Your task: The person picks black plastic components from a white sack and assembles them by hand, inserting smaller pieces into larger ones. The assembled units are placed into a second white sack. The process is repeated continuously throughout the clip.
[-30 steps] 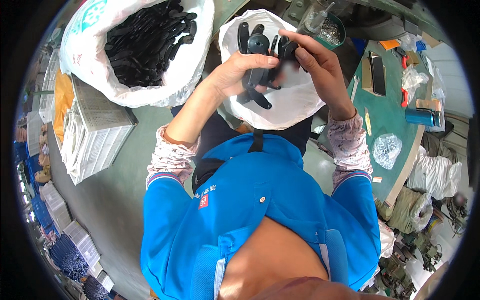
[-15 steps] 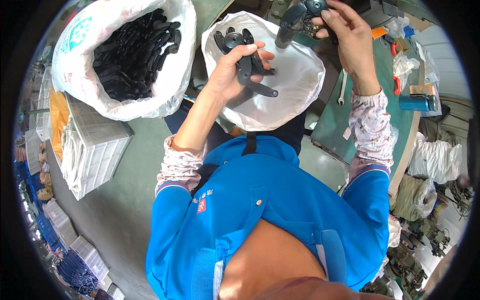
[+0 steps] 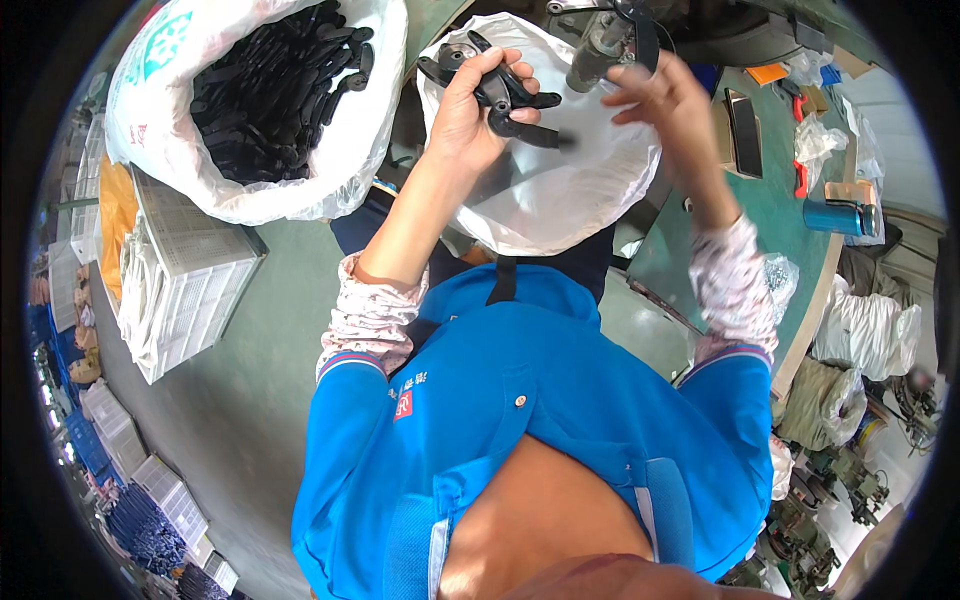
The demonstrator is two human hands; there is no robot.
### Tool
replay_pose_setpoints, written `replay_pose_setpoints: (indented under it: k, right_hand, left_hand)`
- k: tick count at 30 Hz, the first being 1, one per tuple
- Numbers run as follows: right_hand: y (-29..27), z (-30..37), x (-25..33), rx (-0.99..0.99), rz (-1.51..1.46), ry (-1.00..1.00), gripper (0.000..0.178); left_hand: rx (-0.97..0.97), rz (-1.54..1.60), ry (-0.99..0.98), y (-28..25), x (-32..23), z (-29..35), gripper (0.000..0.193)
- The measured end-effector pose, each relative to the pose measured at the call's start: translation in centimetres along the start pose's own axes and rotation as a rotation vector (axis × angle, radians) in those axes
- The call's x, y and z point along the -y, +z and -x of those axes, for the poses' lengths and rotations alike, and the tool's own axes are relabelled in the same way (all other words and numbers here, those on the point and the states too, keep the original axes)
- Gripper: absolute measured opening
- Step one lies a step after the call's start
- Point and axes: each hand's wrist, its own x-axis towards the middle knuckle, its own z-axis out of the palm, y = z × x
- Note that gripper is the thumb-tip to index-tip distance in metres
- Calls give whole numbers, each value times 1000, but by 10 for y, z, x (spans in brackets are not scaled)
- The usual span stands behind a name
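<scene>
In my left hand (image 3: 470,110) I hold several black curved lever-like parts (image 3: 500,95), fanned out past my fingers above a white bag-lined container (image 3: 590,200). Blurred by motion, my right hand (image 3: 670,110) is beside a grey metal post (image 3: 598,55) at the container's far right rim. Its fingers look apart, with nothing visible in them. Another black curved part (image 3: 645,35) is at the top of the post, just beyond my right fingertips. A large white bag (image 3: 365,175) at the far left is filled with similar black parts (image 3: 280,100).
On the green bench (image 3: 690,250) to the right lie a dark phone-like slab (image 3: 743,132), red-handled tools (image 3: 800,180) and a blue cylinder (image 3: 835,216). A white plastic crate (image 3: 195,310) stands at the left. Machine parts (image 3: 820,520) fill the lower right.
My right hand has come down and left from the post; the dark part in its fingers no longer shows there. My left hand has risen and turned slightly, still holding its parts.
</scene>
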Motion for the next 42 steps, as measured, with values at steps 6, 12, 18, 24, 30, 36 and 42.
replay_pose_setpoints:
  k: [6,12,18,24,30,36,42]
  right_hand:
    - [49,46,-7,100,766,-565,36]
    - [32,69,1,163,566,-415,29]
    - [3,21,18,202,93,-38,34]
    - [-2,9,21,154,47,37,26]
    - [-29,-25,35,-54,-80,-19,35]
    - [-12,-73,87,-91,-93,200,18]
    - [-11,-82,76,-51,-22,273,20]
  left_hand:
    - [-70,-74,-37,9,24,-3,26]
    - [-32,-331,-85,1,8,7,31]
    - [103,-583,-242,16,13,21,39]
    - [164,-643,-221,26,14,27,40]
    - [75,-642,-203,18,13,25,45]
    - [160,-553,-139,19,11,25,47]
    - [212,-593,-116,22,9,26,43]
